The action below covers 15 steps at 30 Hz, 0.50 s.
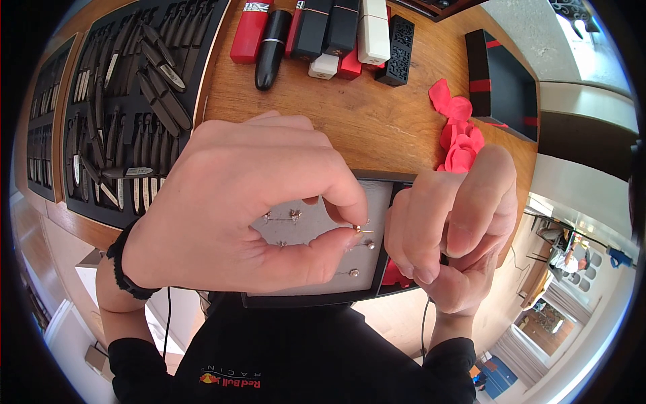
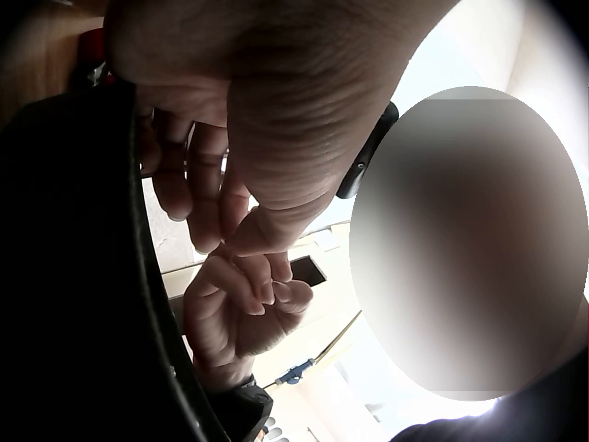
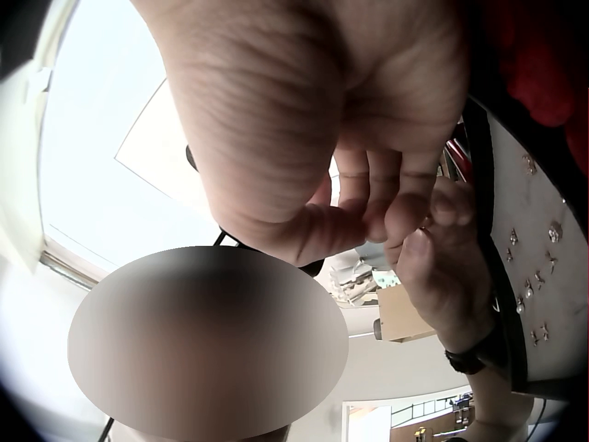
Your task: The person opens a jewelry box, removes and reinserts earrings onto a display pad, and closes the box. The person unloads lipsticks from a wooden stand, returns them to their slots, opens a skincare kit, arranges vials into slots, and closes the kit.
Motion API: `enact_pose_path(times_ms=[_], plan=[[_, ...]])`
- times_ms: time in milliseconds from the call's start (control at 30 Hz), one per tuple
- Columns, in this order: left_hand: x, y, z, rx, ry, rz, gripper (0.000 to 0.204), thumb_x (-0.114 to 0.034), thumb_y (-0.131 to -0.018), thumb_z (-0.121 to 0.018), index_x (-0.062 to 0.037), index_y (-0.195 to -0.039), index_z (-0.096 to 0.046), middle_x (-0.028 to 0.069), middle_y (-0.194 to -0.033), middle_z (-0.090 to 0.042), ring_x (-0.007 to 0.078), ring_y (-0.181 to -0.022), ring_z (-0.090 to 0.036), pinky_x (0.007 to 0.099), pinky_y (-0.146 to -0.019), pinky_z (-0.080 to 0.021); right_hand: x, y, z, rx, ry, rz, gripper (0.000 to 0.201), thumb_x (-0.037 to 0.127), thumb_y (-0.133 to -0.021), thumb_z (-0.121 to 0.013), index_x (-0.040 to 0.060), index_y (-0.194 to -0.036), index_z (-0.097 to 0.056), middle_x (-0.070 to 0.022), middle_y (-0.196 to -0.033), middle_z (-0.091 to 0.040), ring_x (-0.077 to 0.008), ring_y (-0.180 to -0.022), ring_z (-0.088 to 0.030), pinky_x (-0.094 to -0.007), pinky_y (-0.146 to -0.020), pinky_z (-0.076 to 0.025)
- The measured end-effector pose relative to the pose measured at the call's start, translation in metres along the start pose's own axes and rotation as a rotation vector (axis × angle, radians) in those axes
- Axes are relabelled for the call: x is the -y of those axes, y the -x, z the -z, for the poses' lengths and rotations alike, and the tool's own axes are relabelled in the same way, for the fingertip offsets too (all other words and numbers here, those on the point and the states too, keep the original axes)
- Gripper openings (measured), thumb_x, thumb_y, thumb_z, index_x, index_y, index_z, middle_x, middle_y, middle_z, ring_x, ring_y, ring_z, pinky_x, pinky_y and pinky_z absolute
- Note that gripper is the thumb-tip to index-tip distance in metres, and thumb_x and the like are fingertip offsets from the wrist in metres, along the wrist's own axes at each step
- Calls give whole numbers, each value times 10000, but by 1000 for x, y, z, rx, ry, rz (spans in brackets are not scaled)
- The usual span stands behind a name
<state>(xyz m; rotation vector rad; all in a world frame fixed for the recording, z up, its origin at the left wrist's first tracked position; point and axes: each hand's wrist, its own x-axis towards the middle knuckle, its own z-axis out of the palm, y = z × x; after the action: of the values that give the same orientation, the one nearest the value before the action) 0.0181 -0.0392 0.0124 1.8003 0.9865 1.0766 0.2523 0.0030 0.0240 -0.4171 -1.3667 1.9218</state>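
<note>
My left hand [image 1: 249, 209], with a dark band at its wrist, pinches a small gold-coloured earring [image 1: 359, 229] between thumb and index finger. Just right of it, my right hand [image 1: 461, 229] is raised with curled fingers, thumb against the fingertips; I cannot tell whether something tiny is between them. Both hands are over a black box [image 1: 309, 297] with a pale grey lining. Several small earrings lie on that lining, among them a pearl stud [image 1: 354, 273] and a sparkling stud [image 1: 295, 215]. In the right wrist view, the left hand [image 3: 446, 276] meets the right hand's fingertips.
Black-lined trays [image 1: 124, 151] of slim dark tools stand at the left. Lipstick-like tubes and boxes, including a black tube [image 1: 272, 57] and a white case [image 1: 373, 34], line the back. Red petals [image 1: 461, 145] lie near an open black box [image 1: 508, 81] at the right.
</note>
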Motion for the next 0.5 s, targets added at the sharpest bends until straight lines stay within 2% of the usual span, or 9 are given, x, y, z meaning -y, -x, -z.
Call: enact_pose_path(times_ms=[300, 500], plan=[[-1, 0, 1, 12, -1, 6, 174, -35, -717, -855, -81, -865, -777, 24, -801, -754, 174, -702, -675, 314, -681, -475, -2, 0, 0, 1, -4, 10, 490, -116, -712, -767, 118, -1002, -449, -54, -714, -628, -152, -526, -576, -270, -499, -534], [0, 0, 1, 6, -9, 4, 173, -42, -714, -857, -86, -860, -775, 24, -797, -753, 177, -700, -676, 316, -682, -471, -2, -1, -2, 10, 29, 30, 461, -122, -717, -733, 123, -997, -462, -51, -721, -632, -149, -545, -581, -256, -535, -526]])
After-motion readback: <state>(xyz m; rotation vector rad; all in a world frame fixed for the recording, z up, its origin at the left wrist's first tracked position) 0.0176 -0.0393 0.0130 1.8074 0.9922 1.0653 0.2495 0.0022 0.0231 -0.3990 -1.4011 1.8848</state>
